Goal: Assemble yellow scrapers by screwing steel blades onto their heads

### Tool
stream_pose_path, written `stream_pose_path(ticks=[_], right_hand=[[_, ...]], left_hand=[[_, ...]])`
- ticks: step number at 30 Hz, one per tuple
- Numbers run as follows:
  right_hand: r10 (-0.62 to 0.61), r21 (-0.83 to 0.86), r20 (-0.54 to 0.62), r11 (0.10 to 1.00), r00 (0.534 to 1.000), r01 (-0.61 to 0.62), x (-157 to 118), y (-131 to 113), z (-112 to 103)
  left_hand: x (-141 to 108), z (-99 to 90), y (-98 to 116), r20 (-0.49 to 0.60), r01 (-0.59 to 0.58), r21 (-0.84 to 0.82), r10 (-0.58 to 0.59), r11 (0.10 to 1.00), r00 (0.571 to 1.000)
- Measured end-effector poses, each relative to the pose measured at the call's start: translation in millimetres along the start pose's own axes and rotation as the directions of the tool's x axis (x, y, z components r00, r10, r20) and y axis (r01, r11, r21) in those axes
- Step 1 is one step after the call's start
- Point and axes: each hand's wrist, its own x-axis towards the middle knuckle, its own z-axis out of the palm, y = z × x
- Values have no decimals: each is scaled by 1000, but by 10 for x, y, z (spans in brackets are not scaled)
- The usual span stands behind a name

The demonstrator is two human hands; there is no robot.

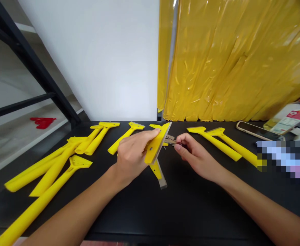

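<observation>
My left hand is wrapped round a yellow scraper, its wide head tilted up with a grey blade edge on the right. To the right of it, my right hand pinches a thin screwdriver with a dark handle, its shaft pointing left. Behind and below the held scraper, another yellow scraper head with a grey blade lies on the black table. Small screws and grey pieces lie between the hands, partly hidden.
Several yellow scrapers lie on the left, and two more on the right. A phone and a labelled bottle stand at the back right. A red object rests on the left shelf. Yellow wrapped material rises behind.
</observation>
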Motion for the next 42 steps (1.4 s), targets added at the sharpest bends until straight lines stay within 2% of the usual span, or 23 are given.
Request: stream_pose_path(ticks=[3, 7, 9, 13, 18, 25, 31, 35, 39, 42], right_hand=[[-17, -19, 21, 1000, 1000, 17, -18, 11, 14], [-47, -20, 126, 999, 991, 50, -30, -3, 37], [-27, 3, 148, 1000, 989, 27, -29, -6, 48], [36, 69, 36, 997, 999, -38, -18, 4, 63], [3, 154, -52, 988, 999, 5, -15, 13, 48], [7, 13, -60, 1000, 998, -6, -31, 20, -8], [35, -36, -176, 998, 984, -42, -4, 51, -9], [-68, -198, -211, 980, 975, 25, -25, 59, 4], [-176, -397, -163, 913, 971, 99, -67, 1, -19], [-200, -410, -132, 903, 971, 131, -86, -39, -44]], left_hand=[[-10, -9, -15, -1, -19, 21, 19, 1000, 1000], [-22, -17, -62, -12, -39, 37, 40, 999, 999], [-17, -22, -80, -8, -51, 40, 52, 998, 999], [9, -18, -86, 23, -64, 34, 63, 997, 998], [27, 21, -77, 8, -25, 26, 25, 999, 1000], [18, 62, -105, 40, 73, -10, -73, 997, 997], [-2, 72, -108, 49, 15, -21, -14, 1000, 999], [-18, 90, -89, 47, 54, -46, -51, 997, 998], [-12, 86, -74, 3, 76, -46, -76, 996, 997], [-3, 74, -76, 1, 71, -43, -71, 997, 998]])
